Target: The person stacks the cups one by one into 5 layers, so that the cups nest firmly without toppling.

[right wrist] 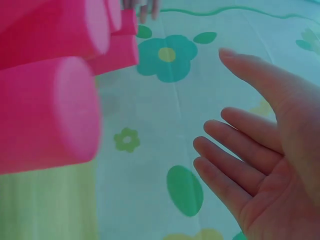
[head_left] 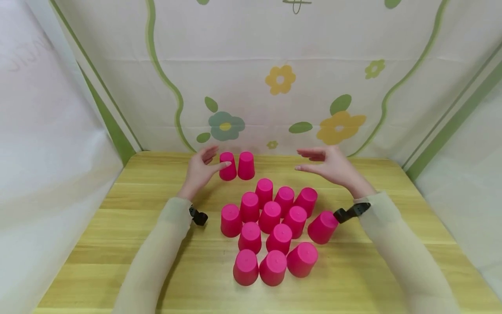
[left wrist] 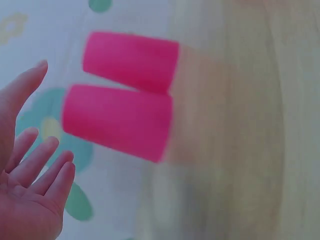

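Two upside-down pink cups stand side by side near the table's back edge, a left cup [head_left: 227, 173] and a right cup [head_left: 246, 165]. Beside the left one is my left hand [head_left: 198, 172], its thumb overlapping that cup in the head view. The left wrist view shows the fingers [left wrist: 37, 167] loosely spread and apart from both cups [left wrist: 120, 122]. My right hand [head_left: 331, 165] hovers over the table's back right, thumb and fingers parted with nothing between them. In the right wrist view a pink cup [right wrist: 45, 115] is to the left of this hand.
Several more upside-down pink cups [head_left: 270, 218] stand in a loose cluster at the table's middle. One cup [head_left: 322, 229] sits at the cluster's right, near the right wrist camera. A patterned white cloth [head_left: 251, 87] rises behind the wooden table [head_left: 188, 279].
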`<state>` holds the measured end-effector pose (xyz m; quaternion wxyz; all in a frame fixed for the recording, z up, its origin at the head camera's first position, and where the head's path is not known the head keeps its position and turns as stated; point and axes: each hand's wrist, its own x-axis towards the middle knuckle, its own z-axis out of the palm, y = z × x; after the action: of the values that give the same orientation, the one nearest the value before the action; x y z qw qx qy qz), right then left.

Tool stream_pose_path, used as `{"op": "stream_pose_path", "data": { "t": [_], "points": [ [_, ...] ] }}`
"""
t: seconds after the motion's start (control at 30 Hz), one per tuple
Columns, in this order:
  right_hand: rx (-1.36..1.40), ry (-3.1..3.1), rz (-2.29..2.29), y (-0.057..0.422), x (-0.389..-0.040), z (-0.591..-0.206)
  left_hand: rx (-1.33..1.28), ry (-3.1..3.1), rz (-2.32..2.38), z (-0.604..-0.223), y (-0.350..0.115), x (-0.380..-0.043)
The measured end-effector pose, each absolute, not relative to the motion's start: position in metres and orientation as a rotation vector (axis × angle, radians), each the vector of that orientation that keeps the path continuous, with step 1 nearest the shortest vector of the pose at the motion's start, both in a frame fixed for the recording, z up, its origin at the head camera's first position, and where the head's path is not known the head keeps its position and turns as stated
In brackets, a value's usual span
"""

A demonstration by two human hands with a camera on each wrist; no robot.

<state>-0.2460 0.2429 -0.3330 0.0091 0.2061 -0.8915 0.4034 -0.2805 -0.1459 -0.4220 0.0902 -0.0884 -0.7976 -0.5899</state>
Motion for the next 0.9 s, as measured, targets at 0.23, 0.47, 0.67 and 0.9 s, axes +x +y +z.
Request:
{"op": "stream_pose_path", "data": {
  "t": [0.23,0.47,0.67,0.9],
  "points": [
    [0.613,-2.798,1.261,0.262,-0.226,-0.351,-0.395,-2.412,-1.699,-0.394,-0.13,-0.258],
    [0.585,-2.826,1.265,0.274,-0.209,-0.366,-0.544,-2.494,-1.706,-0.381,-0.103,-0.236],
    [0.536,-2.857,1.319,0.278,-0.196,-0.379,-0.694,-2.567,-1.675,-0.386,-0.084,-0.227],
    [0.489,-2.873,1.414,0.278,-0.187,-0.392,-0.81,-2.711,-1.693,-0.401,-0.072,-0.224]
  ]
}}
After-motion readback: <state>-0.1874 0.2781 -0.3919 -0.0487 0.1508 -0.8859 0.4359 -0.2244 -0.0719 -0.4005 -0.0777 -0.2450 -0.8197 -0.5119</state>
